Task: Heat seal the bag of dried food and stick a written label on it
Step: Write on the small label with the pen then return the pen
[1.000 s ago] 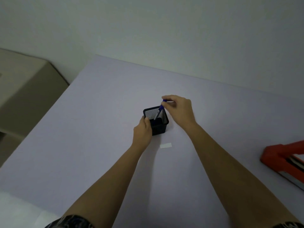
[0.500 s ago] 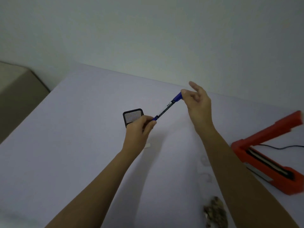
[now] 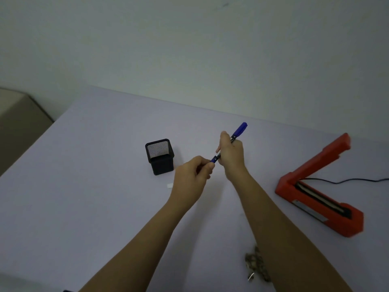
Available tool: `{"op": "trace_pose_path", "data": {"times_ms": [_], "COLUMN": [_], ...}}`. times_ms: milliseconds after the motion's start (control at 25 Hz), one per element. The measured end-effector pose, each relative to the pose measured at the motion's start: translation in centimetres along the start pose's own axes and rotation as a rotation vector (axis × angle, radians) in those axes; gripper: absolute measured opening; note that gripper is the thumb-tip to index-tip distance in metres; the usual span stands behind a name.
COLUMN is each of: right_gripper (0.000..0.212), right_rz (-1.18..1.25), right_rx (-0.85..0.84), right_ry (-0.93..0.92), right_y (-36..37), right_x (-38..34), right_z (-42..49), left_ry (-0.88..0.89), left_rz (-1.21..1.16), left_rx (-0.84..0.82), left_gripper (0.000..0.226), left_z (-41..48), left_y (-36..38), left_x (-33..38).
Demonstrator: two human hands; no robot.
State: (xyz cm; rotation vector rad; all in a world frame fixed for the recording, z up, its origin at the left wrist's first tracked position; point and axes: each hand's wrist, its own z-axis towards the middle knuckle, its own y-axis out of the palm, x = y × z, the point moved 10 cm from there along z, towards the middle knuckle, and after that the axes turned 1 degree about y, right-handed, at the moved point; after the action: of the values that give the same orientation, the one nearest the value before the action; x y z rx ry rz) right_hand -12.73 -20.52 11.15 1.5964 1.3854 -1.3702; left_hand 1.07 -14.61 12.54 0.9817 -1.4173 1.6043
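While both hands work on the blue pen (image 3: 240,130) at the centre of the frame, the labelling looks barely begun. The left hand (image 3: 189,179) pinches the pen's lower end between thumb and fingertips. The right hand (image 3: 231,157) is curled round the barrel, probably to uncap it. The small white label (image 3: 169,185) lies on the table (image 3: 84,207) just left of the left hand, below the mesh pen holder (image 3: 160,159). The bag of dried food (image 3: 255,263) lies at the lower edge, half hidden by the right forearm and well apart from the red heat sealer (image 3: 286,186), which stands open at the right. Whether the bag is sealed cannot be told; writing and sticking the label remain.
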Motion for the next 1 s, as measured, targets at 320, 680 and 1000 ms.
{"op": "trace_pose_path", "data": {"times_ms": [320,680,1000], "right_gripper": [0.037,0.027,0.03], "right_rz": [-0.015,0.051,0.142], "right_rx": [-0.083,-0.125,-0.056], "right_ry": [0.145,0.362,0.341], "right_y": [3.9,8.3,8.0], "right_x": [4.4,9.2,8.3], "right_z": [-1.9,-3.6,-1.8], "left_ry": [-0.333,-0.085,-0.637], "left_rz": [-0.194,0.252,-0.56], "left_rx": [-0.008,0.138,0.143], "left_gripper": [0.015,0.017,0.017], "left_z": [-3.0,-4.8,-6.2], "left_y": [-1.3,-4.9,-4.1], "left_x": [-5.6,-5.2,-11.3]}}
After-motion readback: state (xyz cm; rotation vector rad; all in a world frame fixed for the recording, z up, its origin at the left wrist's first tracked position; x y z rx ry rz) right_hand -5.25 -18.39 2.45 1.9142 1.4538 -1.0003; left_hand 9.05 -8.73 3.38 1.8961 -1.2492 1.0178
